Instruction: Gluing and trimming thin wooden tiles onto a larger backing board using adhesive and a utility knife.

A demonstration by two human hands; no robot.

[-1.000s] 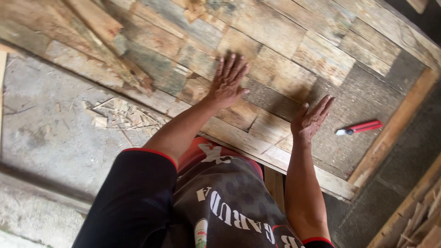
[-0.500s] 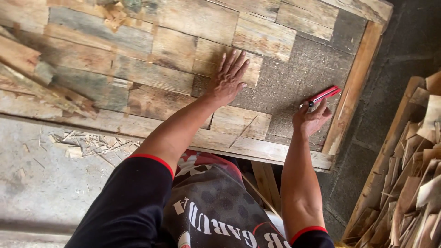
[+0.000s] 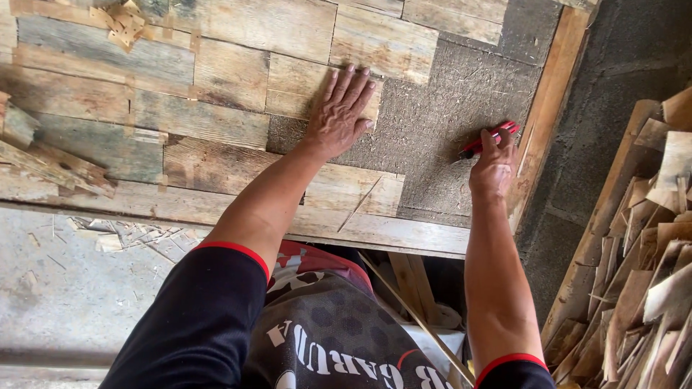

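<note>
Wooden panel (image 3: 216, 122) of patchwork planks is lying across the counter, its bare grey backing (image 3: 447, 108) showing at far right. Left hand (image 3: 339, 115) is pressing flat, fingers spread, on one plank. Right hand (image 3: 494, 162) is closing its grip around a red cutter (image 3: 490, 138), resting on the backing beside the frame edge (image 3: 551, 94).
</note>
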